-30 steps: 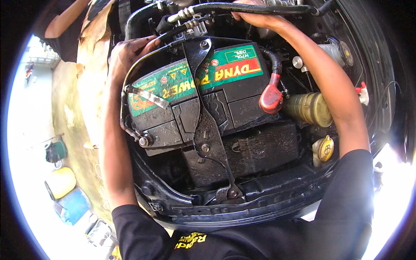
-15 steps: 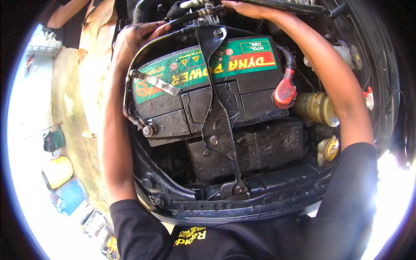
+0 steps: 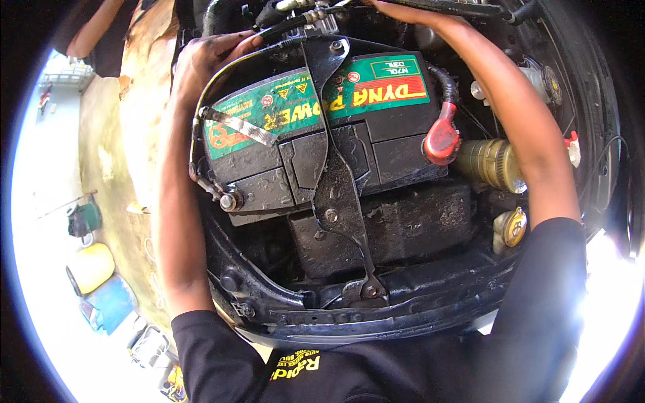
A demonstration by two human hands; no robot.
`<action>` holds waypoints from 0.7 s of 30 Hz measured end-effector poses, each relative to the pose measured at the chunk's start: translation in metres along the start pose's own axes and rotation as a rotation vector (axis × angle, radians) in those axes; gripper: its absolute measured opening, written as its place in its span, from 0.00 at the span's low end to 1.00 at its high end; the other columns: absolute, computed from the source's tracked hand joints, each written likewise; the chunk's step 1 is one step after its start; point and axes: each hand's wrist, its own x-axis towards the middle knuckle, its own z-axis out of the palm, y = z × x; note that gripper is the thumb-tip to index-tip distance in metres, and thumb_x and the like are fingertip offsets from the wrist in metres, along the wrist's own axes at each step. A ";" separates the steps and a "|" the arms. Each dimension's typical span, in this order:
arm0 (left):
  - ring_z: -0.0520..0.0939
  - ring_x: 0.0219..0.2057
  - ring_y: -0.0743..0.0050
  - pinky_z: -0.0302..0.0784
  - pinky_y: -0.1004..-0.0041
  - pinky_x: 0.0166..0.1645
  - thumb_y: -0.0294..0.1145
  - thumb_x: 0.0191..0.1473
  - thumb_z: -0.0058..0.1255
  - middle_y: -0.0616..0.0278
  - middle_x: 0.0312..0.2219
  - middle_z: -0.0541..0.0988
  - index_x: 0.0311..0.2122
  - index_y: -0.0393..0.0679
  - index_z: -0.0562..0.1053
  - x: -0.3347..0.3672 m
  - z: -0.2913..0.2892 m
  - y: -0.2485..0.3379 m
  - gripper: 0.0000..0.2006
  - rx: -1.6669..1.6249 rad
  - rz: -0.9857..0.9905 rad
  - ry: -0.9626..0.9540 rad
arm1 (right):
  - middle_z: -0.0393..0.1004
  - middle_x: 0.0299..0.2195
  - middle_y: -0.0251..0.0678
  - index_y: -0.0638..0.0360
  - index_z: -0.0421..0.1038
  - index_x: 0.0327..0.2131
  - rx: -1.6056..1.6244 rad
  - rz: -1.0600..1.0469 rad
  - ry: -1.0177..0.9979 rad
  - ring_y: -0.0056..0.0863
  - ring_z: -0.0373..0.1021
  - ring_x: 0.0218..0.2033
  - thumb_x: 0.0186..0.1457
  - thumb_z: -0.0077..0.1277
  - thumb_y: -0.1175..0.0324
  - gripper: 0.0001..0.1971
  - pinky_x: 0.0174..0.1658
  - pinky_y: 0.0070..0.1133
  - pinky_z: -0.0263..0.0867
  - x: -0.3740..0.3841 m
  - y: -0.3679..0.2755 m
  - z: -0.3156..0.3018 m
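My left hand (image 3: 211, 57) reaches past the far left corner of a car battery (image 3: 396, 124). Its bent fingers close around the near end of a black hose (image 3: 285, 28), though part of the grip is hidden. Metal fittings (image 3: 314, 16) join the hose farther right. At the top edge is my right hand (image 3: 393, 8), beyond the battery and close to these fittings; its fingers are mostly out of sight. A black metal bracket (image 3: 336, 178) crosses the battery. A red terminal cover (image 3: 442, 142) sits at its right, a bare clamp (image 3: 228, 200) at its left.
Beside the battery's right end lie a yellowish cylinder (image 3: 490, 164) and a yellow cap (image 3: 515, 227). The car's front panel edge (image 3: 403, 316) runs close to me. At upper left another person's arm (image 3: 94, 30) shows. A yellow container (image 3: 92, 267) stands on the floor.
My right hand has shifted slightly right and up, so less of its fingers shows. My left hand stays at nearly the same place by the hose.
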 end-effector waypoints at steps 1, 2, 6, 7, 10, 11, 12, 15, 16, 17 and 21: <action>0.91 0.37 0.53 0.85 0.63 0.43 0.56 0.65 0.59 0.48 0.37 0.88 0.48 0.48 0.86 -0.001 -0.002 0.000 0.22 0.017 -0.011 -0.007 | 0.75 0.34 0.40 0.48 0.79 0.35 0.057 0.038 0.002 0.43 0.71 0.45 0.61 0.50 0.66 0.07 0.47 0.46 0.60 -0.002 -0.002 -0.004; 0.91 0.37 0.52 0.85 0.63 0.43 0.57 0.65 0.59 0.48 0.37 0.88 0.48 0.48 0.86 -0.003 -0.004 0.000 0.22 0.033 -0.022 -0.014 | 0.75 0.35 0.39 0.49 0.79 0.35 0.070 0.031 0.032 0.43 0.71 0.45 0.61 0.50 0.66 0.07 0.47 0.47 0.60 0.001 -0.011 0.000; 0.91 0.38 0.50 0.85 0.62 0.43 0.57 0.65 0.58 0.48 0.37 0.88 0.47 0.47 0.86 -0.001 -0.003 0.000 0.23 0.020 0.018 0.009 | 0.75 0.37 0.39 0.48 0.79 0.37 -0.001 0.034 0.022 0.44 0.71 0.46 0.62 0.49 0.65 0.07 0.48 0.48 0.60 -0.004 -0.005 0.015; 0.90 0.38 0.50 0.85 0.62 0.42 0.57 0.65 0.58 0.48 0.37 0.88 0.47 0.47 0.86 -0.001 -0.003 0.000 0.23 0.024 0.024 0.012 | 0.76 0.37 0.39 0.48 0.79 0.37 -0.028 0.017 0.027 0.44 0.72 0.46 0.63 0.48 0.64 0.08 0.48 0.48 0.60 -0.003 -0.001 0.010; 0.90 0.39 0.48 0.84 0.61 0.43 0.57 0.65 0.58 0.47 0.37 0.87 0.47 0.48 0.86 -0.002 -0.004 0.001 0.23 0.047 0.012 -0.005 | 0.76 0.35 0.38 0.47 0.79 0.34 0.092 0.057 0.117 0.42 0.72 0.45 0.63 0.47 0.64 0.10 0.47 0.46 0.61 -0.009 -0.002 0.004; 0.90 0.39 0.48 0.84 0.61 0.43 0.57 0.65 0.58 0.47 0.37 0.87 0.47 0.48 0.87 -0.001 -0.005 0.002 0.23 0.055 0.002 -0.013 | 0.76 0.34 0.38 0.47 0.79 0.33 0.117 0.056 0.128 0.41 0.72 0.45 0.63 0.47 0.64 0.09 0.47 0.45 0.61 -0.009 -0.006 0.003; 0.90 0.39 0.48 0.84 0.61 0.43 0.57 0.65 0.58 0.47 0.37 0.87 0.47 0.48 0.87 -0.001 -0.006 0.003 0.22 0.058 0.000 -0.010 | 0.76 0.34 0.38 0.47 0.79 0.33 0.142 0.056 0.140 0.41 0.72 0.45 0.62 0.47 0.64 0.09 0.47 0.45 0.61 -0.006 -0.009 0.003; 0.90 0.39 0.49 0.84 0.61 0.43 0.57 0.65 0.58 0.48 0.37 0.87 0.48 0.50 0.86 0.001 -0.004 0.003 0.22 0.050 0.005 -0.012 | 0.78 0.35 0.38 0.47 0.79 0.33 0.016 0.073 -0.024 0.42 0.73 0.45 0.62 0.48 0.64 0.09 0.46 0.45 0.62 -0.002 -0.009 0.012; 0.90 0.39 0.50 0.84 0.61 0.42 0.57 0.65 0.58 0.48 0.36 0.87 0.48 0.50 0.86 0.000 -0.003 0.002 0.21 0.044 0.003 -0.005 | 0.78 0.35 0.38 0.47 0.79 0.34 0.015 0.067 -0.059 0.43 0.73 0.45 0.62 0.48 0.64 0.09 0.46 0.45 0.62 -0.001 -0.007 0.011; 0.91 0.38 0.51 0.84 0.61 0.42 0.57 0.65 0.58 0.49 0.36 0.88 0.48 0.50 0.86 -0.002 -0.002 0.001 0.21 0.037 0.001 0.001 | 0.79 0.35 0.38 0.47 0.79 0.34 0.007 0.097 -0.080 0.44 0.74 0.46 0.61 0.49 0.64 0.08 0.45 0.48 0.63 -0.005 -0.001 0.006; 0.91 0.37 0.50 0.84 0.61 0.42 0.57 0.65 0.58 0.49 0.36 0.88 0.49 0.51 0.86 0.001 -0.005 0.001 0.21 0.018 0.009 -0.003 | 0.81 0.37 0.41 0.47 0.80 0.36 0.121 0.175 -0.166 0.46 0.77 0.46 0.64 0.46 0.60 0.12 0.49 0.47 0.66 -0.021 0.005 -0.011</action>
